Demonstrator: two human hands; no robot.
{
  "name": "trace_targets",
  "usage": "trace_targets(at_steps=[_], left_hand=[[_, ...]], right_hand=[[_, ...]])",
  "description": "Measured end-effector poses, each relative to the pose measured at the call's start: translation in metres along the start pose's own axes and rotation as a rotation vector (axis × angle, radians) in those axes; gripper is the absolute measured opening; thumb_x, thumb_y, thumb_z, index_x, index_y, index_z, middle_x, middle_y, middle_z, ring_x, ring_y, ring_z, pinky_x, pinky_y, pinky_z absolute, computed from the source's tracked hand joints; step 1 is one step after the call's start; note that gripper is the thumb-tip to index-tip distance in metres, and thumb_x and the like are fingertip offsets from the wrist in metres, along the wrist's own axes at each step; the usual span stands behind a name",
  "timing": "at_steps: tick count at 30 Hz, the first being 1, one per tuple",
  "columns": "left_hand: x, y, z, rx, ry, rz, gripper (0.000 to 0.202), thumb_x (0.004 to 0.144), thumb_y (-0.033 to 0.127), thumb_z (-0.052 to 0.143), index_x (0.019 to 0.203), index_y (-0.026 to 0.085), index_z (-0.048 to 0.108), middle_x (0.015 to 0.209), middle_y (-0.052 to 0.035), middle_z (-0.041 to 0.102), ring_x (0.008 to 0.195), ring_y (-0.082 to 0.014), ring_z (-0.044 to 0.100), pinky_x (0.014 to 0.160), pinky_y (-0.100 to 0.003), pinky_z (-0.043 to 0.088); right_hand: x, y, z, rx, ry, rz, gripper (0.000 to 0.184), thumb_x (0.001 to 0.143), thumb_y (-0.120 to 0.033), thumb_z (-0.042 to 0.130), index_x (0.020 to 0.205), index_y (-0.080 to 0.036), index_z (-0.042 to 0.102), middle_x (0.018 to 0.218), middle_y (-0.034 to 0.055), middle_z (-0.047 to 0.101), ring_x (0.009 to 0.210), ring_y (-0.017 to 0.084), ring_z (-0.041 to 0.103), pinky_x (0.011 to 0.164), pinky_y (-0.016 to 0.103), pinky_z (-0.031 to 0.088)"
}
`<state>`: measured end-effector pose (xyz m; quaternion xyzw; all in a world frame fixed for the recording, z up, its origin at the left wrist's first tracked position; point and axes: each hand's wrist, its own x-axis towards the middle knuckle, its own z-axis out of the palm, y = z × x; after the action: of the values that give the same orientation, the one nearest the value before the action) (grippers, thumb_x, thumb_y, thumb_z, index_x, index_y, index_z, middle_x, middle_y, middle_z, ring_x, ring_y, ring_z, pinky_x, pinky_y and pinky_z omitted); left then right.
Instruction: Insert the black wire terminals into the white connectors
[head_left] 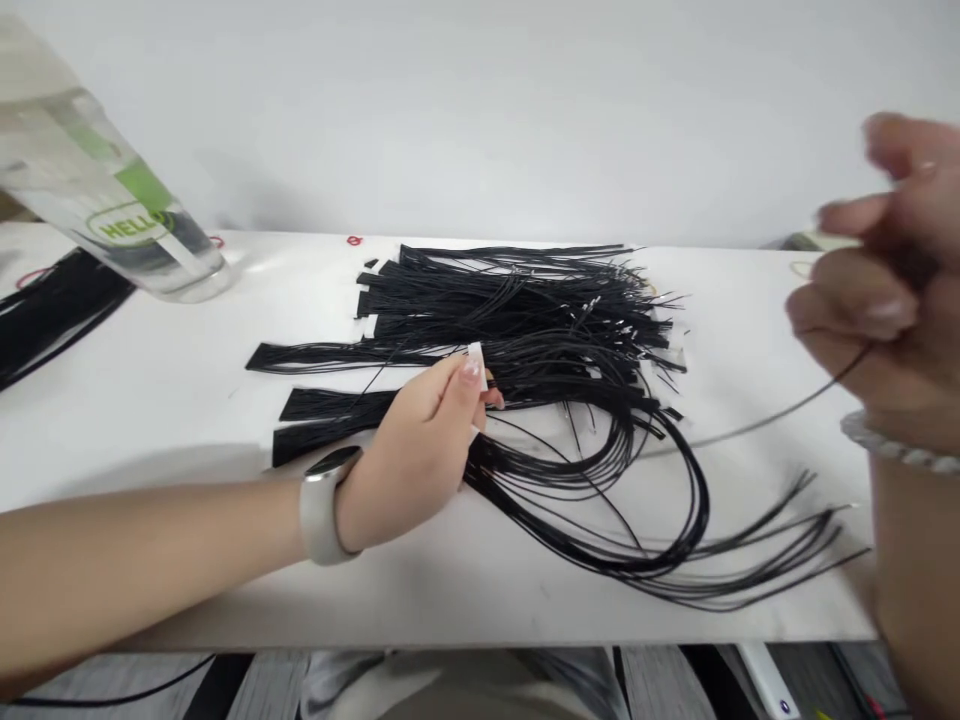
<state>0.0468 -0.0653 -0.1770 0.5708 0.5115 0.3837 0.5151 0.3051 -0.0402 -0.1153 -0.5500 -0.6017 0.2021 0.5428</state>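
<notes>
Head camera view: two bare hands hold black cables at a white worktop (570,615).
The left hand (412,450), wearing a pale-banded watch (321,510), has its grip closed on a looped cable bundle (637,565), a white tab (475,362) showing by the thumb; the bundle's loose ends spread rightward on the worktop. The right hand (900,290), raised and blurred, has its grip curled around a single cable (795,408) that slopes down toward the bundle. Behind lies a cable pile (487,300); a clear cup (112,190) stands at far left.
</notes>
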Motion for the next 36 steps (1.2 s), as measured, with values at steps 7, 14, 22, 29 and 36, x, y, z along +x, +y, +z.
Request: trace_targets(at_steps=[7,14,22,29,36], left_hand=[[-0.003,0.001,0.000,0.073,-0.074,0.061,0.036,0.089,0.040,0.030,0.065,0.017,0.044,0.059,0.0027,0.046,0.058,-0.0084,0.044,0.059,-0.022,0.036],[-0.003,0.005,0.001,0.071,-0.153,0.097,0.035,0.090,0.037,0.030,0.062,0.017,0.040,0.059,0.0032,0.043,0.057,-0.0081,0.042,0.058,-0.021,0.036],[-0.006,0.006,0.001,0.168,-0.186,0.162,0.037,0.090,0.036,0.028,0.061,0.017,0.039,0.058,0.0035,0.042,0.056,-0.0074,0.040,0.057,-0.020,0.035],[-0.004,0.004,0.000,0.184,-0.199,0.143,0.036,0.090,0.036,0.028,0.061,0.017,0.039,0.058,0.0040,0.042,0.056,-0.0072,0.041,0.055,-0.020,0.034],[-0.005,0.004,0.000,0.210,-0.224,0.157,0.038,0.090,0.036,0.027,0.060,0.017,0.041,0.058,0.0033,0.045,0.056,-0.0076,0.042,0.055,-0.020,0.035]], right_hand=[[-0.046,-0.025,0.056,-0.394,-0.427,-0.288,0.012,0.079,-0.027,0.056,0.072,-0.018,0.059,0.064,-0.0029,0.060,0.055,0.005,0.052,0.049,0.018,0.040],[-0.054,-0.021,0.067,-0.460,-0.489,-0.441,0.010,0.080,-0.019,0.054,0.071,-0.018,0.058,0.066,-0.0061,0.059,0.059,0.002,0.050,0.056,0.015,0.038],[-0.062,-0.021,0.073,-0.491,-0.429,-0.477,0.012,0.080,-0.020,0.053,0.071,-0.018,0.060,0.068,-0.0058,0.062,0.060,0.003,0.053,0.054,0.018,0.039],[-0.064,-0.018,0.074,-0.564,-0.383,-0.561,0.018,0.082,-0.021,0.050,0.069,-0.019,0.062,0.063,-0.0049,0.061,0.055,0.005,0.052,0.051,0.020,0.036],[-0.065,-0.014,0.071,-0.730,-0.334,-0.837,0.015,0.078,-0.013,0.052,0.067,-0.017,0.062,0.068,-0.0014,0.063,0.061,0.009,0.054,0.057,0.023,0.040]])
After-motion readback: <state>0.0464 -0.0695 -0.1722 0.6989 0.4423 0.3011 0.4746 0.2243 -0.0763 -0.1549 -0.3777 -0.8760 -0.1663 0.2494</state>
